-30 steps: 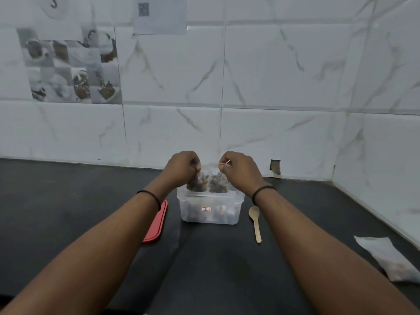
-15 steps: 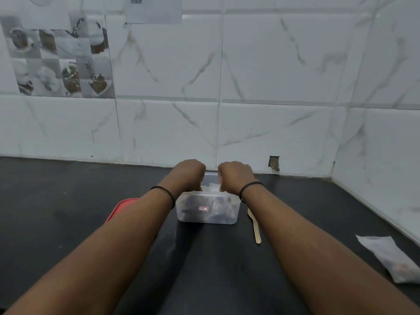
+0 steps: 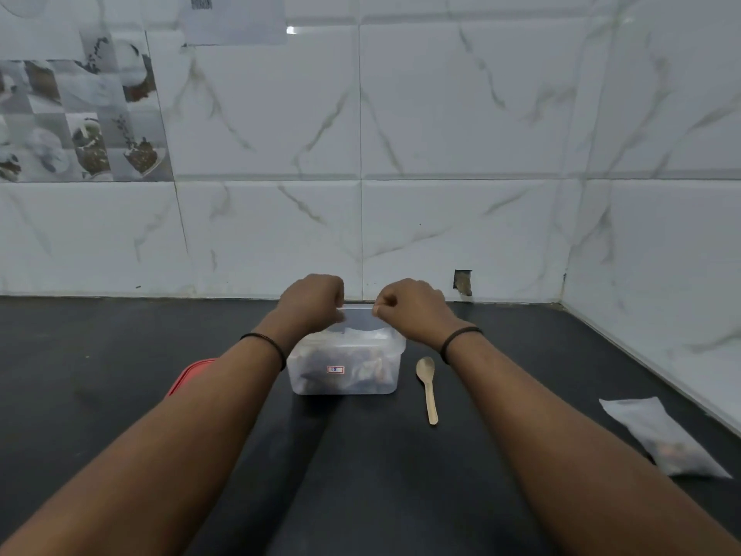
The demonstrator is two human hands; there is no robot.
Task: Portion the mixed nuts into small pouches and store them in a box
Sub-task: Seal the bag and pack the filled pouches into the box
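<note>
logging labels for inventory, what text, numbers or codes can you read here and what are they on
Sticker on the front of the clear box: small, red-bordered, with dark marks inside, too small and blurred to read.
Paper sheet taped to the wall tiles: a QR-type code at its top edge, partly cut off; no words readable.
Patterned tile on the left: pictures only, no text.
Pouch, wooden spoon and red lid: no visible print.

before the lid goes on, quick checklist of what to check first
1. Box upright on the counter: ok.
2. Pouches sit below the rim: cannot tell; left hand and right hand cover the top.
3. Both hands free of pouches: cannot tell, fingers are curled.
4. Red lid in reach, left of box: ok, partly hidden by the forearm.
5. Spoon out of the box: ok.
6. All pouches stored: not ok, one bag lies far right.
</note>
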